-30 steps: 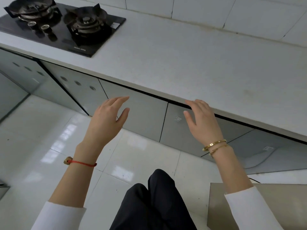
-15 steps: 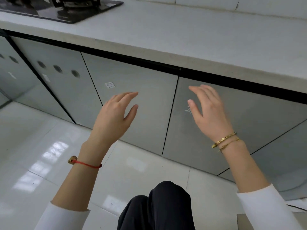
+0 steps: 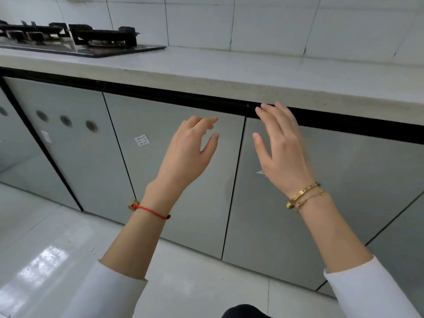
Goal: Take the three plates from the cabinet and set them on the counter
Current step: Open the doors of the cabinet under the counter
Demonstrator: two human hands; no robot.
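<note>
Cabinet doors closed; no plates visible, presumably behind them; counter bare of plates.
Left to right: gas hob; left hand, fingers loose, holding nothing; right hand, fingers spread, empty, tips near right door top edge. All three plates remain. View lower than before; both hands nearer the doors.

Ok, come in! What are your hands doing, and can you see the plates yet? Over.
Both hands open, left hand and right hand raised before the cabinet doors. Doors shut, no plates in sight. Counter above.
</note>
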